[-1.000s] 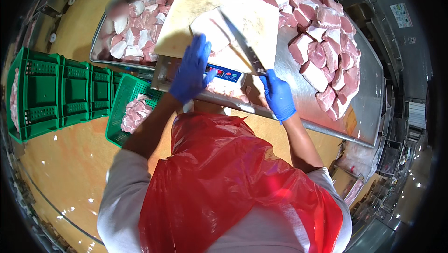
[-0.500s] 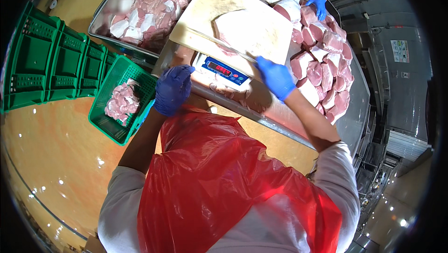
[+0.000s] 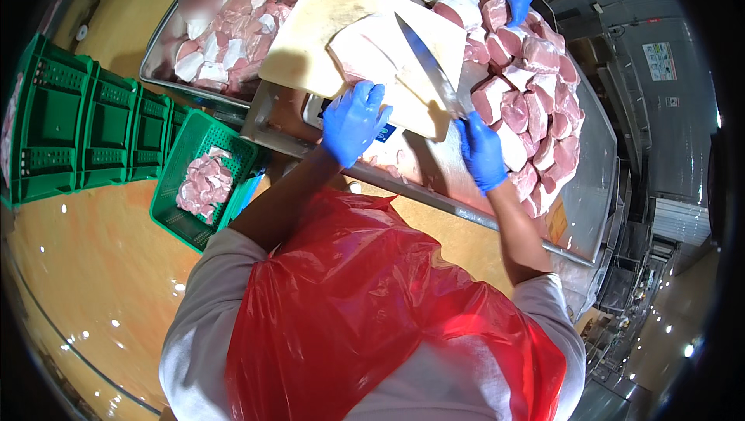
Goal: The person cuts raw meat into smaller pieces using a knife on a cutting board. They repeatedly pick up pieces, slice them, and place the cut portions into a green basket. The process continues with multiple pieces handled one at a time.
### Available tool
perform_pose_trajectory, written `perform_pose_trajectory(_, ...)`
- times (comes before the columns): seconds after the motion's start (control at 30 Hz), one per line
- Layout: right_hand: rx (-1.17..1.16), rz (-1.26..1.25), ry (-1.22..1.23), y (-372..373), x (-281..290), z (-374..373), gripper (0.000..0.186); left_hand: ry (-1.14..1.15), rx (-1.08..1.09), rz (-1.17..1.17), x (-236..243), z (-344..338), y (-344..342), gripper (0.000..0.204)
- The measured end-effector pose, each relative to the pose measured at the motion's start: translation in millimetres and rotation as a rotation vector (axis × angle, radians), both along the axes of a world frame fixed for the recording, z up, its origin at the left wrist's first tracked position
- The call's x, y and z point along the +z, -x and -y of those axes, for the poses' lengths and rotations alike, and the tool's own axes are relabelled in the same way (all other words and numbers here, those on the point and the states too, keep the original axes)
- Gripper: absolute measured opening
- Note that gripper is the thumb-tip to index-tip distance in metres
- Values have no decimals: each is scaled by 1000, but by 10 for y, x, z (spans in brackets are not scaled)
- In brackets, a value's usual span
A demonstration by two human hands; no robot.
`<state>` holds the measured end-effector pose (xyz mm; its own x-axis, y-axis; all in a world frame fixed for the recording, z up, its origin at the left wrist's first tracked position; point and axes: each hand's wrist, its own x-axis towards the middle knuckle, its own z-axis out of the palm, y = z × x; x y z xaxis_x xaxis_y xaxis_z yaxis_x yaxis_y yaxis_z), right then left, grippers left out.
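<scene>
A knife (image 3: pixel 424 56) is in my right hand (image 3: pixel 483 153), its fingers closed round the handle. The long blade points away and to the left, over the right part of the white cutting board (image 3: pixel 306 13). On that board lies a large pale piece of meat (image 3: pixel 365 47) with a pink near edge. My left hand (image 3: pixel 353 124), in a blue glove, is at the board's front edge, close to the meat's near end. Its fingers are apart and hold nothing. Beneath the board is a digital scale (image 3: pixel 313 110), its display mostly hidden by my left hand.
Thick cuts of meat (image 3: pixel 535 110) are heaped on the metal table (image 3: pixel 578 223) at right, where another person's gloved hand (image 3: pixel 516 3) touches them. A metal tub (image 3: pixel 159 52) of pieces stands far left. A green basket (image 3: pixel 174 204) holds trimmings beside stacked green crates (image 3: pixel 62 122).
My left hand has moved right and away, up to the meat's near end. My right hand has drawn nearer me, and the knife has swung from lying leftward across the board to pointing away.
</scene>
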<state>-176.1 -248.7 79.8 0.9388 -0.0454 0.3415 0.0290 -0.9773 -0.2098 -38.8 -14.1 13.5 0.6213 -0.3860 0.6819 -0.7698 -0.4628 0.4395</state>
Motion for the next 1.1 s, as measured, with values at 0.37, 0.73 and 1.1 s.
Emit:
perform_pose_trajectory(0.37,33,-359,240,81,163,-146,14,154,-194,-262,-242,-239,-62,5)
perform_pose_trajectory(0.73,73,-517,115,-1134,45,-1034,29,265,-132,-252,-362,-320,-171,9)
perform_pose_trajectory(1.1,-88,-328,-319,147,157,88,21,-73,528,-428,-1294,-2993,-51,35)
